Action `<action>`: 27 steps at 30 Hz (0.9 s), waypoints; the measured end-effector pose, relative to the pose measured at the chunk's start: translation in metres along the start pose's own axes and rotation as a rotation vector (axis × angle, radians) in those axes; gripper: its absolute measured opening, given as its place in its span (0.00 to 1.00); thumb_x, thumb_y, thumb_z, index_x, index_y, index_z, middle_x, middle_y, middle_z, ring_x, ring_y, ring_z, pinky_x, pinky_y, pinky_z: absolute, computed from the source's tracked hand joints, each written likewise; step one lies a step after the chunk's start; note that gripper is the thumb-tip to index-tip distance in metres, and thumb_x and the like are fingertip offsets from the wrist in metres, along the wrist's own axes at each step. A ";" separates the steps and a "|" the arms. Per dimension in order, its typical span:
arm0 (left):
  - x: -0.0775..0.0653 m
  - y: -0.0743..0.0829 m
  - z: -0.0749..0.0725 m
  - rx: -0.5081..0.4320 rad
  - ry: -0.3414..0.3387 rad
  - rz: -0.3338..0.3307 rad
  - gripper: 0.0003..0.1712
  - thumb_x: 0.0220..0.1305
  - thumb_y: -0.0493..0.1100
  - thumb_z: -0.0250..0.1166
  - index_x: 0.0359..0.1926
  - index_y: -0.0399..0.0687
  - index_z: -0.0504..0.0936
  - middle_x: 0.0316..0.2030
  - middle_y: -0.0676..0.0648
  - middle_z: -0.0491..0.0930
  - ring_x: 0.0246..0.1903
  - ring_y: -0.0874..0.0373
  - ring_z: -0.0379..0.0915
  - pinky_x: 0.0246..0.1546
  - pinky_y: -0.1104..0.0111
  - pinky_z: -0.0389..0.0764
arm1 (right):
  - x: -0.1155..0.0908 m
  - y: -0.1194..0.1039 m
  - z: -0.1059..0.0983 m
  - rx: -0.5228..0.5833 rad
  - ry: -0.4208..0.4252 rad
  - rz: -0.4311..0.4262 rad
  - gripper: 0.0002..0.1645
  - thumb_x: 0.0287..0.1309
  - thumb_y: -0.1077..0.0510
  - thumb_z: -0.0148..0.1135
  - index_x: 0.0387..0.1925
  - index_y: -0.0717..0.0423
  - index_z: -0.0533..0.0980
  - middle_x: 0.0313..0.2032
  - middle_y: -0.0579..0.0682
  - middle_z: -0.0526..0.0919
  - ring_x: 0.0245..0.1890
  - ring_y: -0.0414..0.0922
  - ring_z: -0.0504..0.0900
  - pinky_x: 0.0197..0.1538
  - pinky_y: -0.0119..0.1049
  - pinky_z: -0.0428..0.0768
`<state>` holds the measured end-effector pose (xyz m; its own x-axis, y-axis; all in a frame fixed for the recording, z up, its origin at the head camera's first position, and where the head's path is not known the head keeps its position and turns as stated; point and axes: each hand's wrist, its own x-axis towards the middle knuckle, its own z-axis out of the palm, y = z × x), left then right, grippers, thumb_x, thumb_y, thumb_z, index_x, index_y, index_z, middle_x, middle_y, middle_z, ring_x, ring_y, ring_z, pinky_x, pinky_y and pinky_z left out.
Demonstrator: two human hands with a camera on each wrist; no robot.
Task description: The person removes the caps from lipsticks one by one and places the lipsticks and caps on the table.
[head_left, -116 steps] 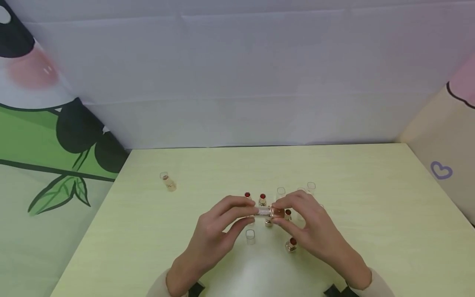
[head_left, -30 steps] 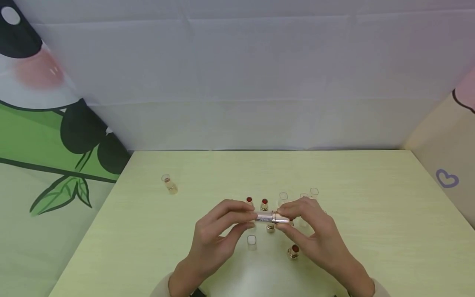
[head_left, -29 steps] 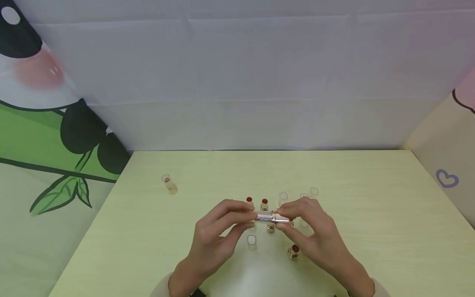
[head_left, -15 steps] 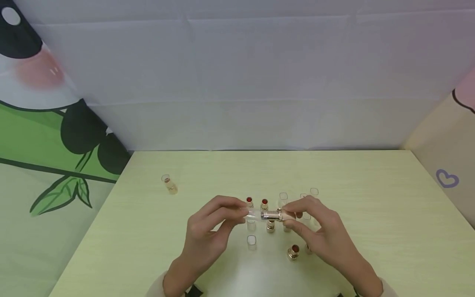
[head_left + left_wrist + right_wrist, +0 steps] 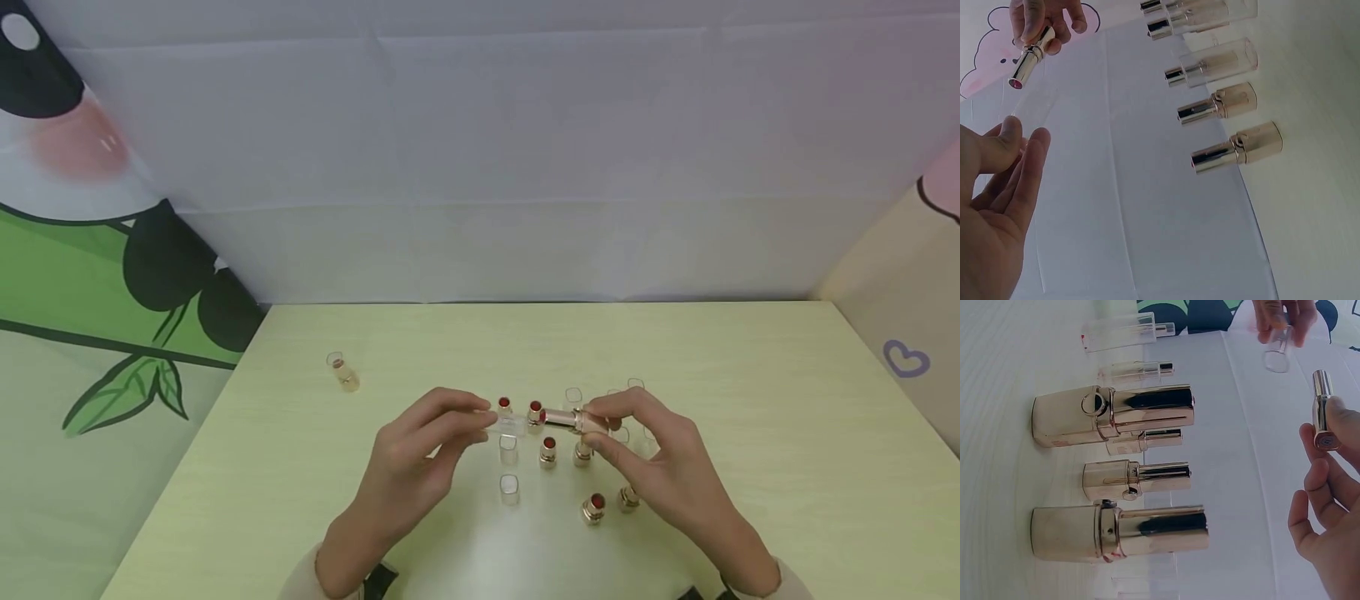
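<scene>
My left hand (image 5: pixel 420 454) pinches a clear lipstick cap (image 5: pixel 512 426) between thumb and fingertips. Opposite it, my right hand (image 5: pixel 663 454) grips a gold lipstick (image 5: pixel 573 420) by its base, tilted sideways with its uncovered end towards the cap. A gap separates the two, plain in the right wrist view between the cap (image 5: pixel 1277 357) and the lipstick (image 5: pixel 1321 406). From the left wrist, the lipstick (image 5: pixel 1030 59) shows a dark red end. Below the hands, uncapped lipsticks stand upright, among them one in the middle (image 5: pixel 548 452) and another nearer the front (image 5: pixel 593 508).
Loose clear caps stand on the pale table (image 5: pixel 247 500), including a front one (image 5: pixel 509 490) and a back one (image 5: pixel 573 397); several more are partly behind my right hand. Far left stands a lipstick with a clear cap (image 5: pixel 343 372). A pale wall (image 5: pixel 480 167) borders the back.
Earlier, cap and lipstick were joined between my hands. Since then my left hand has drawn left with the cap and my right hand right with the lipstick, so they are apart.
</scene>
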<state>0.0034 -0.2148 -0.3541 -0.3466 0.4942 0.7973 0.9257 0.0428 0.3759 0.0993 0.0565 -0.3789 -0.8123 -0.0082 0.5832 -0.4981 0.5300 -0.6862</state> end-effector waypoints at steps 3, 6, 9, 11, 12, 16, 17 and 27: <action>-0.003 -0.004 -0.004 0.061 -0.090 -0.042 0.22 0.51 0.22 0.76 0.45 0.45 0.89 0.43 0.48 0.85 0.36 0.59 0.86 0.42 0.79 0.86 | 0.001 0.000 0.000 0.004 -0.001 0.006 0.26 0.48 0.74 0.78 0.46 0.49 0.82 0.41 0.41 0.86 0.41 0.34 0.77 0.48 0.23 0.77; -0.006 -0.006 -0.007 0.120 -0.167 -0.091 0.20 0.54 0.24 0.76 0.45 0.47 0.89 0.44 0.50 0.85 0.35 0.62 0.85 0.42 0.80 0.85 | 0.001 0.000 0.000 0.004 0.000 0.004 0.27 0.48 0.74 0.78 0.46 0.49 0.82 0.41 0.41 0.86 0.41 0.34 0.77 0.48 0.23 0.77; -0.008 -0.008 -0.009 0.178 -0.213 -0.122 0.18 0.54 0.25 0.76 0.44 0.47 0.90 0.43 0.51 0.84 0.34 0.63 0.84 0.40 0.81 0.85 | 0.002 -0.001 0.001 0.002 -0.003 0.005 0.26 0.48 0.74 0.78 0.47 0.49 0.82 0.41 0.40 0.86 0.41 0.34 0.77 0.48 0.22 0.77; -0.009 -0.010 -0.009 0.209 -0.237 -0.142 0.18 0.54 0.25 0.76 0.43 0.46 0.90 0.42 0.51 0.84 0.33 0.64 0.84 0.39 0.81 0.85 | 0.002 0.000 0.002 -0.002 -0.003 0.002 0.27 0.48 0.74 0.78 0.46 0.49 0.82 0.40 0.40 0.86 0.40 0.35 0.77 0.47 0.22 0.77; -0.010 -0.010 -0.010 0.223 -0.248 -0.151 0.18 0.54 0.25 0.76 0.43 0.46 0.90 0.42 0.51 0.84 0.33 0.64 0.84 0.39 0.81 0.85 | 0.002 0.000 0.002 0.000 -0.008 0.012 0.26 0.48 0.74 0.78 0.46 0.48 0.82 0.40 0.40 0.85 0.40 0.34 0.77 0.48 0.22 0.76; -0.013 -0.013 -0.008 0.295 -0.328 -0.198 0.18 0.53 0.25 0.77 0.43 0.45 0.90 0.42 0.51 0.84 0.34 0.63 0.86 0.38 0.80 0.85 | 0.002 0.002 0.002 -0.004 -0.010 0.008 0.26 0.47 0.74 0.78 0.46 0.49 0.82 0.40 0.40 0.85 0.40 0.36 0.77 0.47 0.23 0.76; -0.014 -0.014 -0.007 0.315 -0.352 -0.210 0.18 0.52 0.24 0.77 0.42 0.46 0.90 0.43 0.51 0.84 0.34 0.63 0.86 0.38 0.80 0.85 | 0.002 0.002 0.002 -0.004 -0.011 0.007 0.26 0.47 0.74 0.78 0.46 0.49 0.82 0.40 0.40 0.85 0.40 0.36 0.77 0.47 0.22 0.76; -0.023 -0.021 0.001 0.439 -0.521 -0.283 0.18 0.50 0.25 0.78 0.41 0.46 0.91 0.40 0.50 0.83 0.33 0.59 0.86 0.33 0.75 0.86 | 0.001 0.003 0.001 -0.018 -0.011 0.002 0.27 0.48 0.73 0.78 0.47 0.48 0.82 0.40 0.39 0.86 0.41 0.32 0.78 0.48 0.21 0.77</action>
<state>-0.0080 -0.2262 -0.3807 -0.5658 0.7562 0.3288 0.8246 0.5199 0.2232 0.0964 0.0574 -0.3807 -0.8168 -0.0166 0.5767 -0.4908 0.5456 -0.6793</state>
